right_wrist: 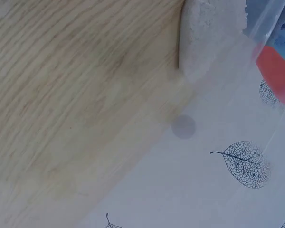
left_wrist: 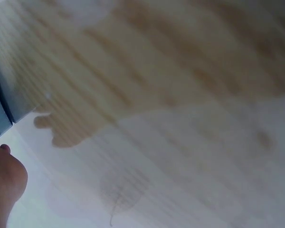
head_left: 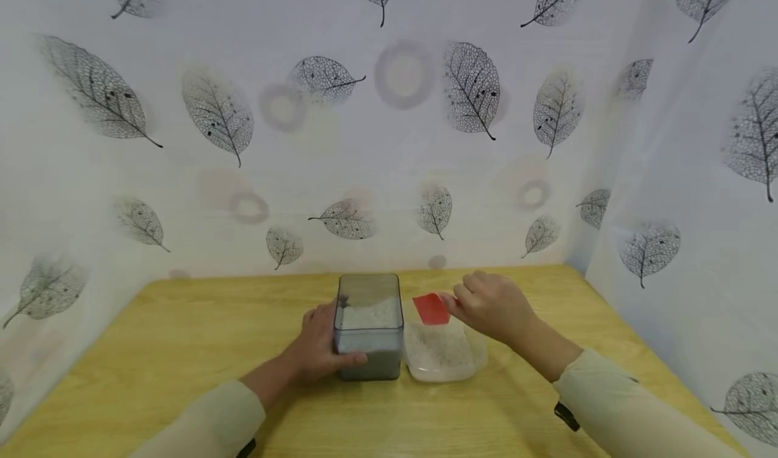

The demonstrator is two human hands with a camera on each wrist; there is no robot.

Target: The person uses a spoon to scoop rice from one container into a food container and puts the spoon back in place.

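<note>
On the wooden table (head_left: 182, 350), near its middle, stands a tall clear rectangular container (head_left: 369, 326), upright and holding white rice to roughly half its height. The left hand (head_left: 321, 348) grips it from the left and near side, thumb curled across the near face, the fingers wrapped behind and mostly hidden. Touching its right side sits a low clear tub (head_left: 445, 353), also holding rice. The right hand (head_left: 492, 306) hovers over the far part of that tub and pinches the handle end of a red scoop (head_left: 431, 309), whose blade points left toward the container; whether the scoop carries any rice cannot be told. The left wrist view is blurred and shows only a corner of the container (left_wrist: 2, 109) and the table grain. The right wrist view shows the tub's rice (right_wrist: 206, 28) and part of the scoop (right_wrist: 275, 76) at its upper right. Assessment: the container is rigid, smooth-walled plastic, likely slippery, and bottom-heavy with grain, so a low grip across two opposite walls suits it best; the tub looks thin and flexible and is best left seated on the table; the scoop is light and stiff, best held at its handle end
</note>
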